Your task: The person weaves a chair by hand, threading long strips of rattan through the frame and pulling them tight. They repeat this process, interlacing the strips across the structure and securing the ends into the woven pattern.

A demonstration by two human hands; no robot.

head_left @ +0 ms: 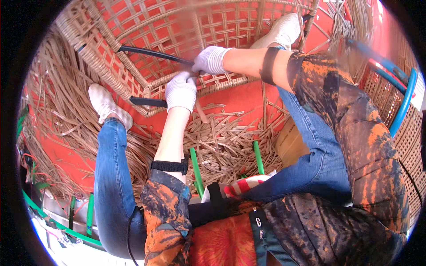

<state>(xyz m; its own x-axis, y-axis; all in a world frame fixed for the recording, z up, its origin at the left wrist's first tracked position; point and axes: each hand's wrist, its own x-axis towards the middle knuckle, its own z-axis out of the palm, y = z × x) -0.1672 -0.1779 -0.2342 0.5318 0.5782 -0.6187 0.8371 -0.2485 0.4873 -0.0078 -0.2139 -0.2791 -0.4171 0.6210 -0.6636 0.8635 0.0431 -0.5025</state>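
Observation:
A woven basket-like frame [132, 73] of brown flat strips lies tilted before me, with wrapped rims. My right hand [211, 60], in a striped white glove, is closed at the end of a black strap [153, 53] that crosses the frame from its left rim. Just below it and to the left, my left hand [181, 92], gloved too, has its fingers bent together close to the right fingertips. A second stretch of black strap [148, 102] runs from the lower left rim to behind the left hand. What the left fingertips hold is hidden.
Cut strip scraps [222, 137] litter the red floor [230, 104] between my legs. Long loose strips [66, 88] are heaped at the left. Green bars [196, 173] stand near my lap. At the right are a cardboard piece [290, 144], a blue tube [404, 102] and more wickerwork [377, 97].

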